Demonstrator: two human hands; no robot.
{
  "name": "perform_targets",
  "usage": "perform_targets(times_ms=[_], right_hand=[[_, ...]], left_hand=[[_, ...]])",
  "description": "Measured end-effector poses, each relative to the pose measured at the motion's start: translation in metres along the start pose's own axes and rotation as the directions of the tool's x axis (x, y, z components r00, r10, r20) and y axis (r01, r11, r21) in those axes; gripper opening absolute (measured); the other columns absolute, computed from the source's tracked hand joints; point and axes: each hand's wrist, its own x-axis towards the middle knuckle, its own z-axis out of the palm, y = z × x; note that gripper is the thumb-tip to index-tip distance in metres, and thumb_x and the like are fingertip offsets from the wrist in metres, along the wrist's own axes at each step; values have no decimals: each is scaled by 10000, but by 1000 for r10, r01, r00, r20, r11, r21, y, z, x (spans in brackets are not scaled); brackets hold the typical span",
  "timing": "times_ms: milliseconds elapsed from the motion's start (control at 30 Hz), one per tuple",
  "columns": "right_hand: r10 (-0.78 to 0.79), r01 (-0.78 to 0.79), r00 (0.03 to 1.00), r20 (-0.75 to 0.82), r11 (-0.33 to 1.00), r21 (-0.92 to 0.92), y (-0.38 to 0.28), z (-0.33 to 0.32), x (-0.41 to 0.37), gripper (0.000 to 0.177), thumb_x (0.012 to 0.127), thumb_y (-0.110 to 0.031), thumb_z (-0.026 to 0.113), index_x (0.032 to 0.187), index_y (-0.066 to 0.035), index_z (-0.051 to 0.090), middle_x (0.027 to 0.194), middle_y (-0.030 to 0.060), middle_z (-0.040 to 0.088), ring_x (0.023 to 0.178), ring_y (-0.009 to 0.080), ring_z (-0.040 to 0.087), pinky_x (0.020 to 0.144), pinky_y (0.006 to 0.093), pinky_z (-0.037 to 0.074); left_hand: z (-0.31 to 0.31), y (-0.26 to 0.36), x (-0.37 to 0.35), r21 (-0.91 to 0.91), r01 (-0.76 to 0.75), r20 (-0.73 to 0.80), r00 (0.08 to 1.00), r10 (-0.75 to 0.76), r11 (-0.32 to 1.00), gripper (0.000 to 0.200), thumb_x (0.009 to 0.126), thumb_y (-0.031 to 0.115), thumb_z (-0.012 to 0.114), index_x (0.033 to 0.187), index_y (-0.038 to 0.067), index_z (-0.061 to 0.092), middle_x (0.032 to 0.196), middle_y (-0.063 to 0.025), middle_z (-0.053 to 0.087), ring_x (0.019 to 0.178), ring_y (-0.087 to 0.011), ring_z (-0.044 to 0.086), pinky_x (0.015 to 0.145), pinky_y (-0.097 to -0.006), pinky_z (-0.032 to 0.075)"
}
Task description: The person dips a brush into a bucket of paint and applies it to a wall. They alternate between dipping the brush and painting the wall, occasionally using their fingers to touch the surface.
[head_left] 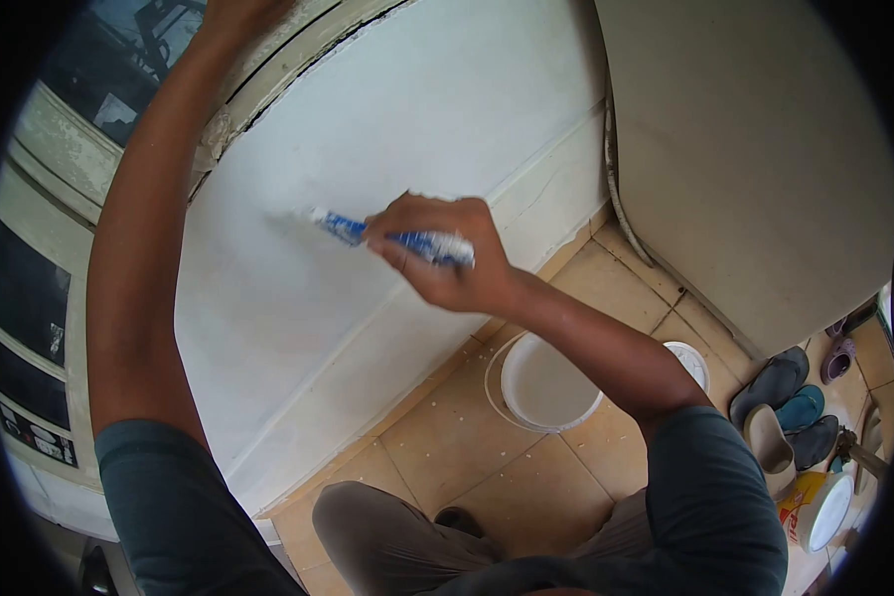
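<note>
My right hand [445, 248] is closed around the blue, paint-smeared handle of a paintbrush [343, 228]. The brush points left, and its blurred white tip is at the surface of the white wall [387, 129]. My left hand [243, 12] is raised to the top edge of the view, by the worn window frame [298, 55]. Its fingers are out of sight, so what it touches cannot be made out. Below my right forearm, a white bucket [551, 387] with a thin handle stands on the tiles.
A large grey-beige panel [745, 149] rises at the right, with a cable [611, 189] along its edge. Several sandals [770, 437] and a yellow-and-white tub [815, 512] are on the tiled floor [507, 487] at the lower right. White specks dot the tiles.
</note>
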Motion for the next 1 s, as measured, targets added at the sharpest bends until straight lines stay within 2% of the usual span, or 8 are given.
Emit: perform_targets(times_ms=[100,300,433,633,667,733,933,1000], right_hand=[[381,-359,913,-147,920,159,26,-43,8,56,881,-12,702,924,24,705,858,79,717,773,103,656,708,245,529],[7,-181,899,-438,916,-357,57,-164,15,93,882,-36,697,963,6,714,818,66,704,720,106,655,676,250,522],[-373,-65,851,-370,624,-779,61,-183,10,111,830,30,679,928,-20,696,810,113,682,668,222,663,629,293,504],[15,-65,997,-82,751,-657,58,-90,-50,242,805,57,679,1017,-57,656,924,136,671,732,308,674,635,327,546],[-94,128,991,91,825,-551,58,-59,-82,240,798,48,691,1005,-71,670,982,145,687,758,315,680,667,344,565],[-31,129,965,260,921,-368,35,-43,-93,217,792,35,712,984,-65,689,1039,173,690,800,319,692,711,361,577],[104,-103,994,28,994,-46,55,-78,-89,131,826,54,712,945,-3,708,949,153,720,823,247,700,749,300,547],[146,-176,978,-152,962,-209,68,-114,-77,67,855,28,711,922,20,708,880,150,723,787,194,690,742,289,534]], left_hand=[[-5,3,3,-19,9,8,1000,-9,1000,204,914,88,528,1067,-7,624,1147,-181,608,1200,-359,513,1049,-459,389],[-4,0,0,6,-1,11,1000,1,1000,210,918,89,516,1069,-13,619,1143,-191,606,1202,-367,510,1052,-465,385],[-6,7,0,14,6,12,1000,-6,1000,212,922,94,513,1071,-16,617,1148,-191,606,1216,-373,504,1061,-467,377],[-12,8,2,-7,-34,94,995,34,999,208,931,103,516,1072,-11,620,1161,-189,613,1254,-374,494,1084,-477,362],[-5,8,6,-55,-108,-18,994,107,993,159,915,94,513,968,-13,619,1043,-205,613,1132,-390,517,1028,-498,384],[4,7,9,-117,-255,-240,945,221,960,189,883,77,508,761,-18,616,808,-237,613,889,-421,563,916,-540,426],[5,3,9,-47,-262,-215,945,247,964,168,867,69,519,812,-46,629,798,-232,620,874,-419,566,968,-533,412],[6,4,8,-59,-257,-216,947,239,965,164,862,70,520,797,-41,621,798,-234,617,865,-422,562,962,-535,413]])
